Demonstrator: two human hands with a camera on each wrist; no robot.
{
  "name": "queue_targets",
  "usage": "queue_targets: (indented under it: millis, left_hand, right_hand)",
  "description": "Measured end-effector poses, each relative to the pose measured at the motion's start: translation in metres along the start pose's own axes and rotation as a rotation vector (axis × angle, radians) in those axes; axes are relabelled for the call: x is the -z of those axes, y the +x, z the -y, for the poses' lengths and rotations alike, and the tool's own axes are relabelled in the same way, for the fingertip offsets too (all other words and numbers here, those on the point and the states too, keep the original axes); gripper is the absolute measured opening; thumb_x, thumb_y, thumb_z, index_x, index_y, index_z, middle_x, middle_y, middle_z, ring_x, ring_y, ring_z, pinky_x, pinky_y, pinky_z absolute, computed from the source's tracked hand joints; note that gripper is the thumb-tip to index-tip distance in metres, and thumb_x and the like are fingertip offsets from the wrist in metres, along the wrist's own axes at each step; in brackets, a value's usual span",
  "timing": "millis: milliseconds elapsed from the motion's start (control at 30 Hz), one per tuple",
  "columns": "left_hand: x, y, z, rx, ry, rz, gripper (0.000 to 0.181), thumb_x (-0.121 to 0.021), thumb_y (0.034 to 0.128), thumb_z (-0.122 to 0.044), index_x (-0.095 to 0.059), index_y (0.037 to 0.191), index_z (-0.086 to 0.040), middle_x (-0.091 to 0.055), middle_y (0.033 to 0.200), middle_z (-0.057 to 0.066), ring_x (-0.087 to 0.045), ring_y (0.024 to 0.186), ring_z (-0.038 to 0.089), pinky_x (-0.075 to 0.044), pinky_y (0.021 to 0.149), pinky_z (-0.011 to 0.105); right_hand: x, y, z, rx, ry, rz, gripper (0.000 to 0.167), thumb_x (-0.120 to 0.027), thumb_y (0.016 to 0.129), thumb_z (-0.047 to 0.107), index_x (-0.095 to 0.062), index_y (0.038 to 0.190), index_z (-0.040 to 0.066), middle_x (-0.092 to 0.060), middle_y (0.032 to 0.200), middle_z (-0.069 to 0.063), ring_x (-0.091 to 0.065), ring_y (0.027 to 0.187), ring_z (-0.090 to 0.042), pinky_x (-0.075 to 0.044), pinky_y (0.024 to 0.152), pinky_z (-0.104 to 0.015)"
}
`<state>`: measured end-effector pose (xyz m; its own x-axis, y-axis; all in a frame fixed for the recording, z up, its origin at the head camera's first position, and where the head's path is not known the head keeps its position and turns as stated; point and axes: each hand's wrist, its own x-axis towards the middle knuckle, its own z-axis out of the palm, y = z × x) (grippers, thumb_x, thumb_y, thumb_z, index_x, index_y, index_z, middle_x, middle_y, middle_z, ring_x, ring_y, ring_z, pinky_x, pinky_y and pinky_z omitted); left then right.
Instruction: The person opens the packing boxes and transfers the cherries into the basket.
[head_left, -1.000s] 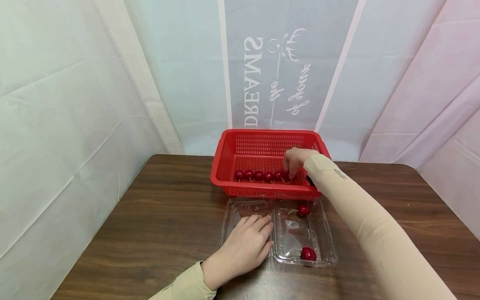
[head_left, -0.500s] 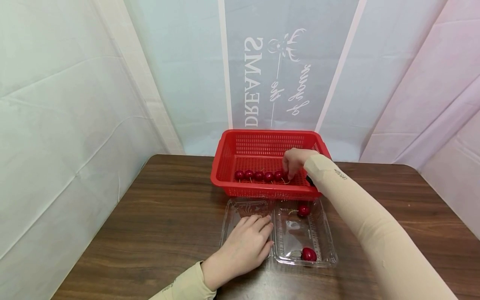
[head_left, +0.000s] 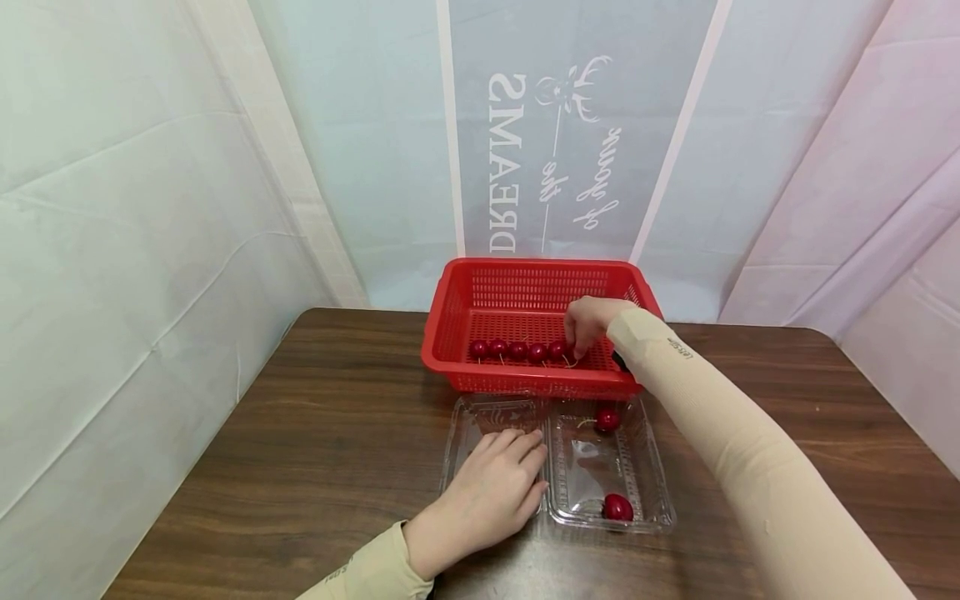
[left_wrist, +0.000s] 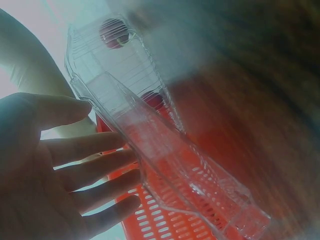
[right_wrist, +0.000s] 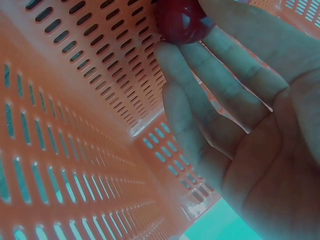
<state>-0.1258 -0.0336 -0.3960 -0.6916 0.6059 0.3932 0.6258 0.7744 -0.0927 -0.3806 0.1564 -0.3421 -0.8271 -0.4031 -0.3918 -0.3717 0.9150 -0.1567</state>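
Note:
My right hand [head_left: 588, 322] reaches down into the red plastic basket [head_left: 480, 372]. In the right wrist view its thumb and fingertips pinch a dark red cherry [right_wrist: 184, 21] low in the basket. To the left of that hand, several cherries [head_left: 517, 351] with stems lie in a row along the basket's front side. Over the lid half of a clear hinged plastic box [head_left: 588, 471], my left hand [head_left: 495, 482] rests with its fingers extended. The box's other half carries one cherry [head_left: 607, 420] at the back and another cherry [head_left: 618, 507] at the front.
Everything stands on a dark wooden table [head_left: 337, 433]. The basket sits against a fabric curtain [head_left: 390, 167] at the table's far edge, with the box directly in front of it. White cloth [head_left: 150, 292] hangs at the left side.
The right hand shifts very slightly left over the cherry in the basket. The left hand, the box and the other cherries look the same.

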Motion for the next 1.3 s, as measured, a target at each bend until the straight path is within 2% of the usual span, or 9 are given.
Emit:
queue_targets:
  millis: [233, 467, 700, 900, 1000, 1300]
  left_hand:
    - [0.0, 0.001, 0.0, -0.002, -0.002, 0.004, 0.035, -0.06, 0.0889, -0.033, -0.067, 0.113, -0.009, -0.064, 0.122, 0.005, -0.058, 0.109, 0.018, -0.046, 0.089, 0.033]
    - [0.001, 0.001, 0.0, -0.002, 0.003, 0.006, 0.035, -0.059, 0.089, -0.033, -0.067, 0.113, -0.009, -0.064, 0.122, 0.005, -0.058, 0.109, 0.018, -0.046, 0.088, 0.033]
    - [0.001, 0.001, 0.0, -0.003, -0.006, 0.011, 0.034, -0.059, 0.0893, -0.033, -0.067, 0.113, -0.009, -0.064, 0.123, 0.005, -0.058, 0.109, 0.018, -0.047, 0.088, 0.033]
    - [0.001, 0.0, 0.0, 0.0, -0.006, 0.006, 0.034, -0.06, 0.0889, -0.033, -0.067, 0.113, -0.01, -0.064, 0.122, 0.005, -0.058, 0.109, 0.018, -0.046, 0.088, 0.033]
    - [0.001, 0.0, 0.0, 0.001, -0.003, 0.003, 0.034, -0.06, 0.0887, -0.033, -0.067, 0.113, -0.01, -0.064, 0.122, 0.005, -0.058, 0.109, 0.018, -0.046, 0.088, 0.033]
    - [0.0, 0.0, 0.0, 0.0, -0.003, -0.004, 0.034, -0.06, 0.0884, -0.033, -0.067, 0.112, -0.01, -0.064, 0.122, 0.005, -0.058, 0.109, 0.019, -0.046, 0.088, 0.033]
  right_hand:
    - [0.004, -0.006, 0.001, 0.009, -0.013, 0.001, 0.029, -0.082, 0.072, 0.022, -0.071, 0.098, 0.017, -0.066, 0.096, -0.005, -0.06, 0.089, -0.023, -0.053, 0.083, -0.043]
    - [0.008, -0.009, 0.001, 0.009, 0.057, 0.01, 0.03, -0.082, 0.072, 0.022, -0.071, 0.1, 0.017, -0.067, 0.098, -0.004, -0.059, 0.092, -0.023, -0.052, 0.085, -0.044]
    - [0.013, -0.013, 0.002, 0.008, 0.115, -0.002, 0.027, -0.08, 0.074, 0.026, -0.071, 0.097, 0.015, -0.068, 0.094, -0.005, -0.062, 0.095, -0.029, -0.053, 0.085, -0.046]
    - [0.021, -0.02, 0.006, 0.015, 0.046, -0.067, 0.027, -0.079, 0.074, 0.029, -0.07, 0.097, 0.017, -0.068, 0.095, -0.005, -0.064, 0.09, -0.027, -0.054, 0.082, -0.045]
    - [0.025, -0.023, 0.008, 0.028, 0.017, -0.073, 0.024, -0.078, 0.076, 0.029, -0.07, 0.095, 0.016, -0.069, 0.095, -0.005, -0.064, 0.088, -0.026, -0.055, 0.08, -0.043]
    - [0.036, -0.032, 0.013, 0.119, -0.105, -0.101, 0.016, -0.07, 0.084, 0.026, -0.07, 0.092, 0.013, -0.068, 0.087, -0.005, -0.057, 0.076, -0.018, -0.051, 0.068, -0.031]
